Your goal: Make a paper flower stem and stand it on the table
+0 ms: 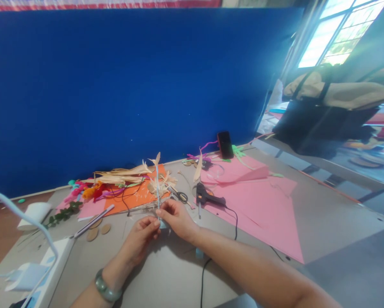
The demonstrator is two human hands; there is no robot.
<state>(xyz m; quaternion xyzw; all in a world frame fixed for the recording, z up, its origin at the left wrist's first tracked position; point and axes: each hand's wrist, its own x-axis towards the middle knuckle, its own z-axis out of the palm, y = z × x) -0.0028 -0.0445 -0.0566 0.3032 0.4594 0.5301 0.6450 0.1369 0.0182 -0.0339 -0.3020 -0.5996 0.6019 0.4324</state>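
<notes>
A thin stem (157, 184) stands upright between my hands, wrapped in something pale bluish, with a dry straw-coloured leaf tip (156, 160) at its top. My right hand (178, 218) pinches the stem low down between thumb and fingers. Just below and to the left, my left hand (143, 234) is closed in a pinch at the stem's lower end. A light-blue strip (162, 224) shows between the two hands; its full length is hidden by the fingers. Behind them lie black-handled scissors (181, 196) and straw-coloured shavings (162, 184).
A black glue gun (207, 197) with a cord lies right of my hands, beside pink sheets (256, 205). A phone (224, 145) leans near the blue partition (130, 85). Left are wooden discs (92, 234), a pen (94, 220), a power strip (55, 269) and a paper roll (34, 215).
</notes>
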